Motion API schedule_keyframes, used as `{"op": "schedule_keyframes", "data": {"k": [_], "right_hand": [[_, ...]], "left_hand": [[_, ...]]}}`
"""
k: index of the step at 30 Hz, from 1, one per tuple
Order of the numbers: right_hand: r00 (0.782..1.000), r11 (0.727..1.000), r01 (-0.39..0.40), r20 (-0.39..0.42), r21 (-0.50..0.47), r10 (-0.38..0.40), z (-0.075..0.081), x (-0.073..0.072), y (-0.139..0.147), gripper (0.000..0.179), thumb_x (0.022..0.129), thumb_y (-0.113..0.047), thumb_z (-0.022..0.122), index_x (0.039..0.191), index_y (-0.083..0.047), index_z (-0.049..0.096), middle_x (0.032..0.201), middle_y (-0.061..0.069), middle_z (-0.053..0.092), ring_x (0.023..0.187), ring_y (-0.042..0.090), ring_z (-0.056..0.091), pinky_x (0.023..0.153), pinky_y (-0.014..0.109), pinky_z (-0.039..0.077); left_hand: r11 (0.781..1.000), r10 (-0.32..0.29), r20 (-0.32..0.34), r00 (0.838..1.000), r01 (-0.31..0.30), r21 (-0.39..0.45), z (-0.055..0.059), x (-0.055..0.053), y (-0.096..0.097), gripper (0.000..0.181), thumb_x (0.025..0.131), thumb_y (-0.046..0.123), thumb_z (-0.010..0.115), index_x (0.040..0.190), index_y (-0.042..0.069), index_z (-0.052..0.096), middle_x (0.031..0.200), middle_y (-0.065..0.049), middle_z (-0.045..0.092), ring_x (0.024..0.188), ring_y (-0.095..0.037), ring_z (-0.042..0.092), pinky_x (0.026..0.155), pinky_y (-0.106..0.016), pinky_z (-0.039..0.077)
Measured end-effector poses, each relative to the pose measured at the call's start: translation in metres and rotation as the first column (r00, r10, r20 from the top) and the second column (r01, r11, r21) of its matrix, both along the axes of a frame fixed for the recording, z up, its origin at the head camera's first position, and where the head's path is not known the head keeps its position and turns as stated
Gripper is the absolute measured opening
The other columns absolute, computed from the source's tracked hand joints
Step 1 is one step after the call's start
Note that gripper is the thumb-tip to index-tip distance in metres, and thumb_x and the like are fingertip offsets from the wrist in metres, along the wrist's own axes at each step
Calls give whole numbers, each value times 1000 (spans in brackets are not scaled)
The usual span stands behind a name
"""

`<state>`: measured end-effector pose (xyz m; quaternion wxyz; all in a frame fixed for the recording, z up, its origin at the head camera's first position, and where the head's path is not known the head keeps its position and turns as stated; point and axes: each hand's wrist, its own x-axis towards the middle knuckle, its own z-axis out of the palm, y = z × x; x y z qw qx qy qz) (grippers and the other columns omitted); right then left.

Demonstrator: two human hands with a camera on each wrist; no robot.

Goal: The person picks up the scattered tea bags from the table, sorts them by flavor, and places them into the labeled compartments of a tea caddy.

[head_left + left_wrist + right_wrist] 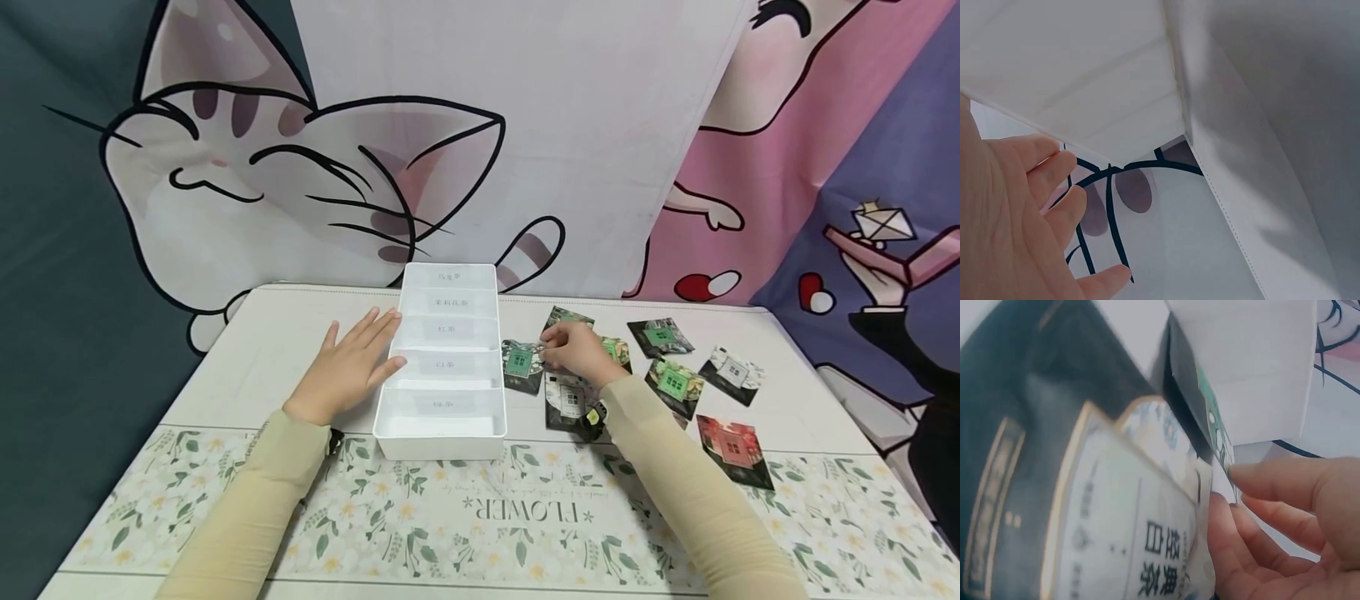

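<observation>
A long white box [441, 448] with several labelled compartments stands on the table. Against its left side rests my left hand [343, 367], fingers straight and spread. To the right of the box, my right hand [583, 352] pinches the edge of a tea packet with a green label [517, 362] between thumb and fingertips. The right wrist view shows this packet [1207, 403] side-on at the fingertips. A black-and-white tea packet [564, 402] lies just below that hand and fills much of the right wrist view.
Beside the right hand lie a dark green packet [567, 316] and a yellow-green one [617, 350]. Farther right are a green-label packet [661, 337], a bright green one [673, 385], a white one [733, 373] and a red one [733, 450]. A flower-printed mat [450, 542] covers the table front.
</observation>
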<state>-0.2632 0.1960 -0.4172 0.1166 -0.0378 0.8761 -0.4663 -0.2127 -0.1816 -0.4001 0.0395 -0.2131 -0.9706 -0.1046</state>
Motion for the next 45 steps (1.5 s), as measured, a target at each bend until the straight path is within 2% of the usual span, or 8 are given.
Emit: {"op": "schedule_keyframes", "data": {"k": [9,15,19,22,26,31,40,45], "right_hand": [[991,975,116,91,-189,-100,-2,-3,-2,38,94,2,68,131,6,59,114,20,62,86,20,71,82,32,62],[971,923,199,195,-331,-139,-5,-4,-2,50,96,-4,69,141,5,52,131,25,60,100,19,71,92,29,58],[955,876,244,263,-416,-141,-4,-3,-1,49,96,-6,68,141,7,52,134,23,57,97,14,71,93,26,57],[947,853,261,291,-451,-136,-3,-3,-1,45,97,-4,67,138,10,53,133,22,58,90,12,71,91,25,57],[946,847,256,300,-467,-120,-2,-2,-3,41,98,-2,65,135,12,53,125,19,60,85,11,71,88,25,59],[949,854,245,295,-460,-114,0,1,-3,38,99,-3,64,133,10,54,118,16,62,83,13,71,87,27,60],[951,860,253,278,-444,-136,3,2,1,37,101,-6,62,135,6,53,123,16,61,88,12,70,90,29,59],[953,836,267,260,-479,-155,5,1,1,33,101,-7,62,131,4,55,120,13,61,89,13,68,91,29,59]], "left_hand": [[1000,3,4,1000,-3,21,-4,0,-1,71,108,53,36,163,11,22,168,-5,22,156,-27,13,121,-68,6],[999,0,7,1000,0,42,-4,0,-1,70,108,53,35,163,11,22,168,-6,22,156,-28,14,121,-67,8],[999,-4,7,1000,3,47,-2,0,-1,71,108,53,35,163,11,22,168,-7,22,155,-29,14,122,-66,7],[999,-14,9,1000,13,46,-2,0,-1,71,108,52,35,163,9,21,168,-7,21,155,-28,15,123,-63,6],[998,-26,7,1000,26,51,-3,-1,-1,70,108,49,37,162,7,22,167,-9,22,155,-29,17,124,-59,6],[998,-36,0,999,36,59,-7,-3,-1,69,109,48,36,162,6,21,167,-9,22,155,-28,18,124,-59,10],[995,-34,19,999,32,89,-10,-1,0,68,110,46,31,162,6,17,169,-8,17,155,-29,16,125,-57,8],[996,-35,16,999,33,86,-9,-1,1,67,110,46,30,162,5,17,168,-9,17,155,-30,17,125,-57,9]]}}
